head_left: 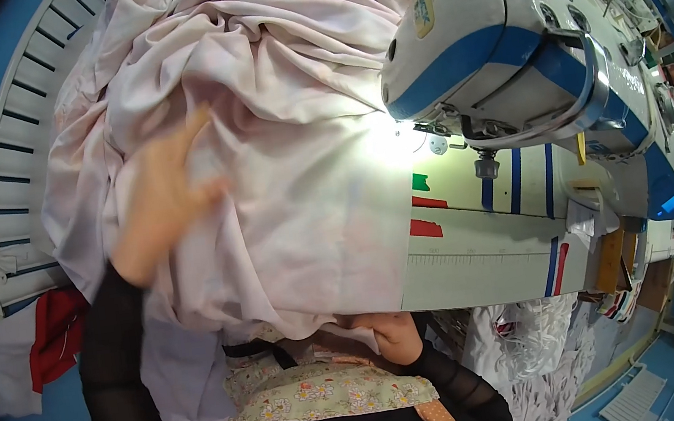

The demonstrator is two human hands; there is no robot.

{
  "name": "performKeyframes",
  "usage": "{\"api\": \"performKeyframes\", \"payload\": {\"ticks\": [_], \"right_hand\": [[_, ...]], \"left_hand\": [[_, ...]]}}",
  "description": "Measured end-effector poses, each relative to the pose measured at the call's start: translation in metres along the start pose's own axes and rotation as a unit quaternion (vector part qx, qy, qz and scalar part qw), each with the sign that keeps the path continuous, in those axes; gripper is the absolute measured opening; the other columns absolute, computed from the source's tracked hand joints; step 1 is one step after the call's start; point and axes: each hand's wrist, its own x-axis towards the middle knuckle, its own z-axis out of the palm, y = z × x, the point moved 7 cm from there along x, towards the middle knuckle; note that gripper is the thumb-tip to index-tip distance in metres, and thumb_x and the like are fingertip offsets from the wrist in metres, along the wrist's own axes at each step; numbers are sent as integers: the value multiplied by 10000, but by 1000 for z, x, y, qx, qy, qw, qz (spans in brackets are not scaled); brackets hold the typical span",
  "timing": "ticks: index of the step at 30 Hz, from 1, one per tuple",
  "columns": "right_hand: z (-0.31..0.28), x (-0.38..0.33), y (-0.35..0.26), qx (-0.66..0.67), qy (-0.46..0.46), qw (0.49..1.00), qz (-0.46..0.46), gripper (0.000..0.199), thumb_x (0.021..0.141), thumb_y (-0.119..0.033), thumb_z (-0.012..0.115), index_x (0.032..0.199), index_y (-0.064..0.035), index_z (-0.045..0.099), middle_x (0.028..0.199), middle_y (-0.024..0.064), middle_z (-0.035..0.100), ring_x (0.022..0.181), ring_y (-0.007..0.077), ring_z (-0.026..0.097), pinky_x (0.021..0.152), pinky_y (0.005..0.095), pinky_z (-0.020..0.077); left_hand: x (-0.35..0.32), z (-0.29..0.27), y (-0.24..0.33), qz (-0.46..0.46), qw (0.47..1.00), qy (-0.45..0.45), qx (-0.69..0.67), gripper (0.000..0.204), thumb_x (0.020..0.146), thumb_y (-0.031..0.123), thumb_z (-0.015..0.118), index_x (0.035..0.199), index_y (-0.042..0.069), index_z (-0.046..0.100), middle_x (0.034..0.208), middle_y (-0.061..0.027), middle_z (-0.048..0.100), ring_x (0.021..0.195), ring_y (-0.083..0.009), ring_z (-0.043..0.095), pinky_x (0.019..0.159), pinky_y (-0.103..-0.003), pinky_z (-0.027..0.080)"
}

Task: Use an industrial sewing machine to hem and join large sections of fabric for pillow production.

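Pale pink cloth (302,206) across worktop (489,267) — deep folds at far side, smoother near. Blue-and-white sewing machine (462,58) crowds right edge; slatted white rail (14,159) left. Left hand (169,194) blurred over cloth, fingers parted, gripping nothing; right hand's (394,337) fingers cloth-hidden — can't tell.

The rounded white-and-blue sewing machine (495,53) is smooth and glossy. Left of it, the wide, pale pink cloth (311,205) looks matt and softly creased; below it, the flat, pale grey tabletop (490,271) looks smooth.
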Motion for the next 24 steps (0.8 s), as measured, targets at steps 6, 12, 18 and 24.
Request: {"api": "performKeyframes", "payload": {"ticks": [6, 12, 18, 24], "right_hand": [[-4, 2, -32, -1, -24, 997, -75, 365, 702, 134, 466, 943, -36, 682, 919, 119, 707, 891, 288, 682, 831, 351, 523], [-12, 1, -52, -9, 2, 985, -172, 286, 712, 72, 533, 918, -60, 680, 892, 90, 703, 851, 267, 684, 844, 389, 536], [-25, 1, -81, -63, 20, 969, -237, 260, 692, 47, 589, 908, -62, 684, 883, 61, 707, 822, 233, 691, 845, 388, 537], [-38, 11, -103, -103, 30, 962, -253, 237, 699, 30, 610, 909, -53, 682, 895, 59, 711, 854, 223, 697, 836, 385, 535]], "left_hand": [[-25, 12, -3, -92, 990, -54, 92, 290, 847, 216, 649, 1078, 53, 585, 865, -151, 624, 792, -351, 612, 673, -434, 486], [7, 31, -33, -105, 981, -80, 140, 227, 881, 249, 612, 900, 46, 513, 806, -164, 635, 742, -367, 620, 627, -469, 484], [38, 42, -53, -54, 980, -39, 186, 228, 900, 251, 582, 954, 30, 562, 783, -176, 642, 731, -365, 633, 656, -453, 506], [63, 55, -76, -70, 981, -55, 171, 241, 940, 247, 535, 1005, 21, 588, 802, -198, 664, 727, -364, 640, 671, -440, 504]]}}
